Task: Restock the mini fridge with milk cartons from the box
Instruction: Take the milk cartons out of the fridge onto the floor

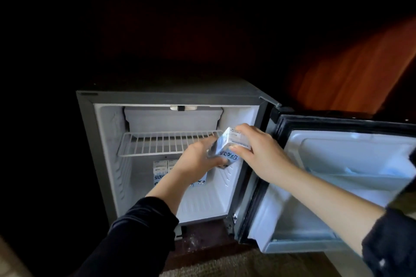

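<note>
A dark room surrounds an open mini fridge, its white interior the brightest thing in view; a band of reddish-brown wood catches light at upper right, and a strip of rough brownish carpet shows along the floor below. The fridge door stands swung wide to the right, its inner shelves pale and bare-looking. Both hands meet in front of the opening, at the right end of the wire shelf. The right hand grips a blue-and-white milk carton from above, thumb and fingers clamped on its top edges; the left hand cups the same carton from below and the side, fingers wrapped around it. The carton is tilted, held in the air just at the fridge mouth. Further cartons stand on the fridge floor at the back, partly hidden by the left forearm, so their number cannot be told. Both dark sleeves are cut off by the frame's lower edge. Most of the room above and to the left is lost in blackness.
</note>
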A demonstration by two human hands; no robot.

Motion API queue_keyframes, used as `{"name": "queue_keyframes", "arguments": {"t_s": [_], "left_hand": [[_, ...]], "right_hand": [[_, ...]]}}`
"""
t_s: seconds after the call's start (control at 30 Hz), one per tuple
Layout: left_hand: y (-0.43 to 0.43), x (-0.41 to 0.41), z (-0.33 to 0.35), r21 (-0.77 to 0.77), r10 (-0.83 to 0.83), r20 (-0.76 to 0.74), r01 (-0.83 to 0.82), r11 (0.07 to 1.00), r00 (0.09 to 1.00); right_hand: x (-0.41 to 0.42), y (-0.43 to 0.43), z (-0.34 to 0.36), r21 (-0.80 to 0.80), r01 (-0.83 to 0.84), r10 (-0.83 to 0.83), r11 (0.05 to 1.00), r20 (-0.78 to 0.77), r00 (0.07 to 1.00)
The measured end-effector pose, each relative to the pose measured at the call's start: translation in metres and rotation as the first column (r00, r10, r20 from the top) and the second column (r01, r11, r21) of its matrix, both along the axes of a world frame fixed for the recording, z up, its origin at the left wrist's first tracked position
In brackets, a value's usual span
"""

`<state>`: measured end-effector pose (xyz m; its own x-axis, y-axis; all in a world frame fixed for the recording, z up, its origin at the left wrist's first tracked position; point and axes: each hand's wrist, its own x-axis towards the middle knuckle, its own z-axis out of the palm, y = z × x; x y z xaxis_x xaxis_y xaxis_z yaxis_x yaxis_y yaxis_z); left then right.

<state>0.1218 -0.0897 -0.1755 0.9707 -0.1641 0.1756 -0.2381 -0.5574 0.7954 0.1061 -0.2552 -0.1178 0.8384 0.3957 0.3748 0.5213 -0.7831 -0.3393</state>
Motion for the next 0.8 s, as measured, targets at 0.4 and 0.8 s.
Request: {"name": "queue_keyframes", "arguments": {"t_s": [0.4, 0.8], "left_hand": [[-0.086, -0.112, 0.045, 0.137, -0.172, 0.155, 0.151, 0.979, 0.973], [-0.221, -0.168, 0.007, 0.285, -0.334, -0.017, 0.325, 0.902, 0.942]], "right_hand": [[-0.12, -0.107, 0.051, 0.175, 0.019, -0.004, 0.984, -0.085, 0.996], [-0.198, -0.227, 0.004, 0.187, 0.311, -0.265, 0.932, -0.235, 0.935]]}}
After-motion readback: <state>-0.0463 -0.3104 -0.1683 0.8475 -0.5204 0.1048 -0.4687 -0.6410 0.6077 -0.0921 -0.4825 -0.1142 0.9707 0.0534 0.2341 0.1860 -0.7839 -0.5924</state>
